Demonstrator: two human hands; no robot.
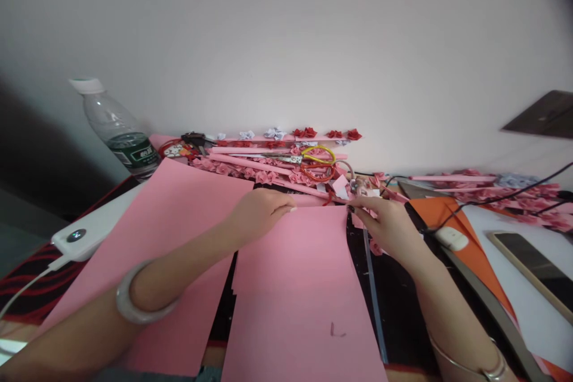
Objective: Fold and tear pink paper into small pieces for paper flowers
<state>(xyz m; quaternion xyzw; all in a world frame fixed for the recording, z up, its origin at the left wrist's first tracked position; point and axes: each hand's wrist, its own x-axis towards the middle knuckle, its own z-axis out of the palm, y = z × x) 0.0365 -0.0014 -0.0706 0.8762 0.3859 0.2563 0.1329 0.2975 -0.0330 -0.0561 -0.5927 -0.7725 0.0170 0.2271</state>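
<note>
A pink paper sheet (295, 286) lies in front of me on the table. My left hand (259, 212) pinches its far edge near the left corner, where the paper curls into a thin roll. My right hand (387, 224) pinches the same far edge at the right corner. A second, larger pink sheet (170, 221) lies to the left, under my left forearm. A pale bangle (134, 304) circles my left wrist and a thin silver one (474, 364) my right.
Behind the sheet lie pink paper rolls (250, 162), small paper roses (304, 132), and scissors (313, 158). A water bottle (120, 131) stands far left by a white power bank (89, 233). Right: orange paper (452, 215), a phone (532, 268), cables, a metal ruler (373, 292).
</note>
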